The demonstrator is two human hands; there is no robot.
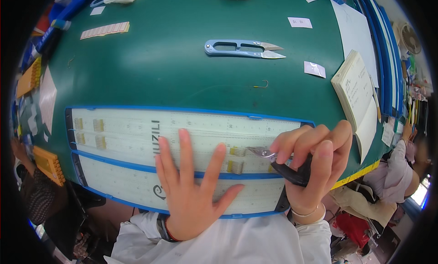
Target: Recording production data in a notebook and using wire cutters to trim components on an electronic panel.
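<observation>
An opened long, flat case [116,170] with blue edges and pale ruled panels lies across the near side of the table. My left hand [189,198] rests palm down on it, fingers spread, holding nothing. Small pliers [295,173] with dark handles and short metal jaws are gripped in my right hand [321,161]. Their jaw tips point left, close beside an upper row of fishing hooks [237,151]; whether they touch cannot be made out. Just below sits another row of hooks [235,167]. Several more hook rows [99,125] line the case's left end, with thin lines running lengthwise.
Beyond the case, a single fishing hook [261,85] and blue thread snips [244,49] lie on the green tabletop [159,72]. An open notebook [353,88] stands at the right, near small paper labels [315,69]. A label strip [105,30] lies far left. Other people sit at both sides.
</observation>
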